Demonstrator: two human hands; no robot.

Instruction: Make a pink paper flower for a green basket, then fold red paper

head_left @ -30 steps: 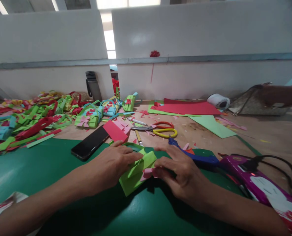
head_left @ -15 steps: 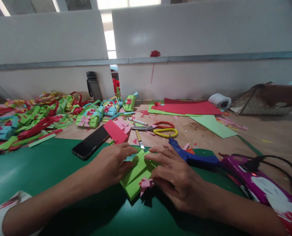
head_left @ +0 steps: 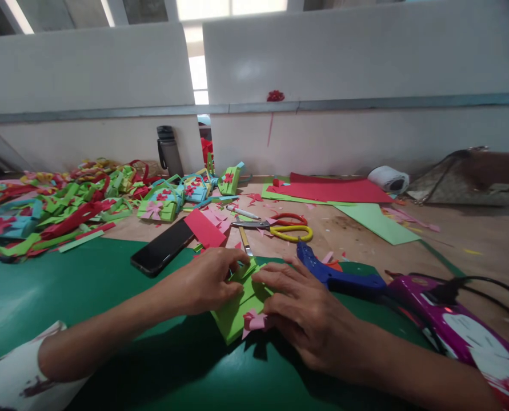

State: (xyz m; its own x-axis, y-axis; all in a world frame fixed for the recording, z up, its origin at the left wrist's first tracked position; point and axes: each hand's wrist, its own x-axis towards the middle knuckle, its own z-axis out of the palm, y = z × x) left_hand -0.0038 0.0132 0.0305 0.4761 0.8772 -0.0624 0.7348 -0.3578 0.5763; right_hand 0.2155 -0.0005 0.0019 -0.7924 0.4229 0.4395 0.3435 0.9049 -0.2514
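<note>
A small folded bag of light green paper [head_left: 236,308] lies at a slant over the green mat, between my two hands. My left hand [head_left: 209,279] pinches its upper left edge, thumb below and fingers curled over the top fold. From the right side, my right hand [head_left: 312,311] grips the same bag with bent fingers on its face; its thumb is hidden. A pink paper flower [head_left: 254,322] sits at the lower right of the bag, by the right fingers. Just beyond the bag lies a yellow-handled cutter [head_left: 245,242].
Scissors [head_left: 291,227], a phone [head_left: 162,248], a pen [head_left: 243,213] and a blue glue gun [head_left: 340,278] lie around my hands. A purple power strip [head_left: 429,311] with cords is at right. Finished paper bags [head_left: 162,208] are heaped at left, near a bottle [head_left: 169,151].
My left fingers have drawn in on the bag's upper edge, and the fold there now stands bent up. The light blue piece by those fingers is out of sight. My right hand keeps its grip.
</note>
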